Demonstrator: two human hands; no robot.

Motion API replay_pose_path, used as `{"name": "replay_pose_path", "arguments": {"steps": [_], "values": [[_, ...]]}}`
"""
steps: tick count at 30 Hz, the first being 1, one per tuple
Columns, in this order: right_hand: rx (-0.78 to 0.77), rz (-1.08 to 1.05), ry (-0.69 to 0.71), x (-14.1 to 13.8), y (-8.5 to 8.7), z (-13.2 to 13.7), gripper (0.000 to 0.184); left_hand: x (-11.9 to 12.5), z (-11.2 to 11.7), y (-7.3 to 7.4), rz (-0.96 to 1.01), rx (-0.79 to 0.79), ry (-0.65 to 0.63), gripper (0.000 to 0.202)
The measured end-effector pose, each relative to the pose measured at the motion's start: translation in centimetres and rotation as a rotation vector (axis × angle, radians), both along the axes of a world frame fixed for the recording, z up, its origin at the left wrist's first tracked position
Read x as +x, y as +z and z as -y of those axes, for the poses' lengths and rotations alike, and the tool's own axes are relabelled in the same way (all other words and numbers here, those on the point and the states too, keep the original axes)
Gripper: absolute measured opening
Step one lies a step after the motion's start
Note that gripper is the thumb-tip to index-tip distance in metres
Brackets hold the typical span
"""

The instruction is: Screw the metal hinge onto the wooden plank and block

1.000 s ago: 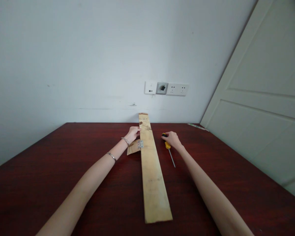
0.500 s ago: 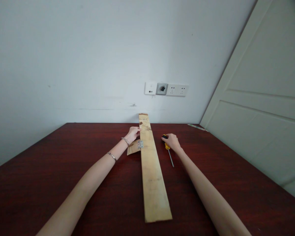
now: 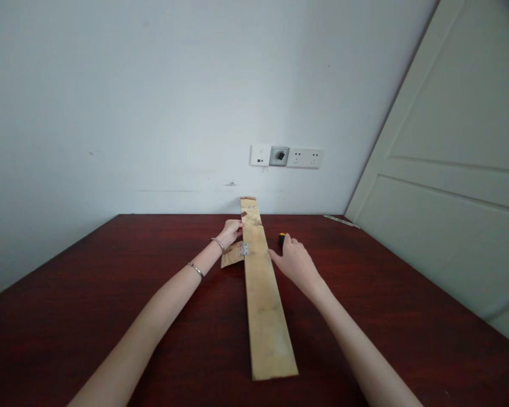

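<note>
Pale wood is at the left hand (image 3: 232, 230), which pinches the left edge of the board (image 3: 265, 311). Right hand (image 3: 296, 261) is spread, thumb at the right edge; contact cannot be confirmed. Screwdriver (image 3: 281, 239) handle shows just beyond the right fingers. Nearer than the left hand, a hinge (image 3: 246, 249) spans board and offcut (image 3: 231, 256). Tabletop (image 3: 390, 305) extends well outward of both hands.

Screwdriver (image 3: 282, 240) mostly hidden behind the right hand (image 3: 297, 263)
Only its black-and-yellow end shows; whether the hinge (image 3: 243, 249) holds screws is too small to tell; both forearms (image 3: 146, 319) and the panelled door (image 3: 453, 135) are cut off by the edges.
</note>
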State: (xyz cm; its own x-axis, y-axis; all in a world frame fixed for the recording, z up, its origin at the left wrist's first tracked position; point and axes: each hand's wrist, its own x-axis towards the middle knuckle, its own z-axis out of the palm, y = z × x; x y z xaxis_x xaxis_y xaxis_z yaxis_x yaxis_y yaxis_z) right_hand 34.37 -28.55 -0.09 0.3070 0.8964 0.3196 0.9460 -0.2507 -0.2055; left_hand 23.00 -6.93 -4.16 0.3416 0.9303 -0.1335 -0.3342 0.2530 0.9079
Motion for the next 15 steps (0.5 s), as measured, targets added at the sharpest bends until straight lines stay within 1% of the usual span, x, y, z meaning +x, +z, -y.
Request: {"name": "replay_pose_path", "arguments": {"steps": [2,4,7,9,11,15], "values": [[-0.025,-0.017,0.050,-2.1,-1.0,1.7,0.080,0.0,0.1,0.0,0.001,0.000,0.005,0.019],[-0.054,-0.025,0.098,-4.1,-2.4,3.1,0.086,0.0,0.2,0.1,0.001,0.000,0.016,0.019],[-0.087,-0.086,0.062,-6.3,-4.3,4.2,0.098,0.2,0.1,0.2,-0.010,-0.013,0.027,0.018],[-0.074,-0.109,0.041,-7.2,-4.8,4.6,0.100,0.4,0.0,0.2,-0.027,-0.030,0.028,0.014],[-0.043,-0.119,0.026,-7.8,-4.9,4.7,0.094,0.6,-0.1,0.2,-0.045,-0.047,0.022,0.008],[0.012,-0.126,0.006,-8.2,-4.4,4.8,0.065,0.6,-0.1,0.2,-0.047,-0.057,0.001,0.032]]}}
